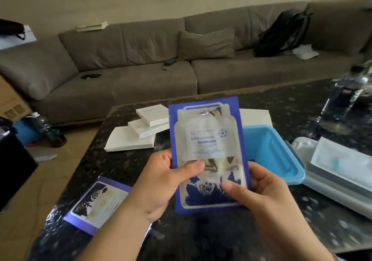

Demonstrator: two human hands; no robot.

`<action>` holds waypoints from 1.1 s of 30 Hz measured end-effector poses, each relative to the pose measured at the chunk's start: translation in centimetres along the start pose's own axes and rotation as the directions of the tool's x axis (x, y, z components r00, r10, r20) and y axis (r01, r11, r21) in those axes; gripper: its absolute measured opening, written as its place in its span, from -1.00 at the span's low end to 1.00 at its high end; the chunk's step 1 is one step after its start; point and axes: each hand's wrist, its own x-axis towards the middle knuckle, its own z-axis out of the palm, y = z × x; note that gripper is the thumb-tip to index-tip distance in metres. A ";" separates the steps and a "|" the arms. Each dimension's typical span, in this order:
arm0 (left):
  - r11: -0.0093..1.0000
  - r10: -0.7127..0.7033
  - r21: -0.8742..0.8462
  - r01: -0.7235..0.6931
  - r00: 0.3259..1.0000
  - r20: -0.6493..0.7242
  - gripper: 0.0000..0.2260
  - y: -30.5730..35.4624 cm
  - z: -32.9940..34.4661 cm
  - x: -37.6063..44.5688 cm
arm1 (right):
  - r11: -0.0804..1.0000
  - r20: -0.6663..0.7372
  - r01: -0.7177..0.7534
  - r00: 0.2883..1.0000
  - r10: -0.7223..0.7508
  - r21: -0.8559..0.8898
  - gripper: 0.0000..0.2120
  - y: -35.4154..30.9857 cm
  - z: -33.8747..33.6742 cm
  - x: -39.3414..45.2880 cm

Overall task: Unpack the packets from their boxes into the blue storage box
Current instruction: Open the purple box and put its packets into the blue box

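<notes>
Dark speckled worktop (261, 103): blue storage box (281, 156) right, contents unclear; both hands, left (159, 182) and right (259, 196), pinch one packet (207, 152) upright.

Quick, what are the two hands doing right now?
Left hand: holding the blue packet by its lower left edge, thumb on the front.
Right hand: holding the same packet at its lower right, thumb on the front.

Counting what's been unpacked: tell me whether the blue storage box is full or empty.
Empty as far as shown: the blue storage box shows bare floor; the held packet hides its left part.
</notes>
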 end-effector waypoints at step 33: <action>-0.533 -0.238 0.737 -0.415 0.910 0.340 -0.80 -1.3 3.4 14.1 | -0.225 -0.047 0.058 0.899 0.434 -0.973 -0.59 -1.9 -5.9 14.9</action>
